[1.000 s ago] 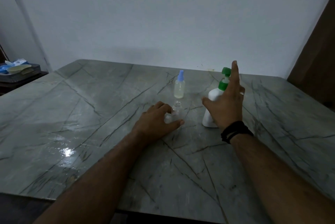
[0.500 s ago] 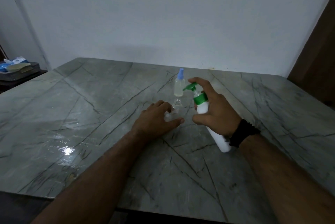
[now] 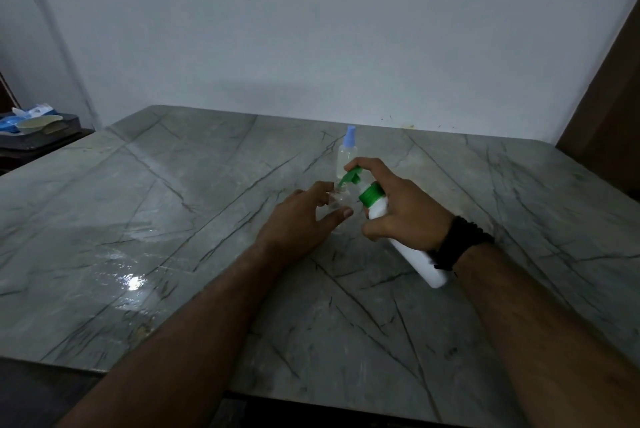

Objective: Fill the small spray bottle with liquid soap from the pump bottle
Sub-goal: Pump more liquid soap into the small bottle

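Head view: hands (image 3: 405,211) on pump bottle (image 3: 412,247).

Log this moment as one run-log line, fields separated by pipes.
left hand steadies small clear uncapped bottle on grey marble table | right hand holds tilted white pump bottle with green pump, nozzle at its mouth | blue-capped spray bottle behind

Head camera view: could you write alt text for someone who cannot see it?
A right hand tilts a white pump bottle, green nozzle aimed at a small clear bottle held by the left hand on a grey marble table.
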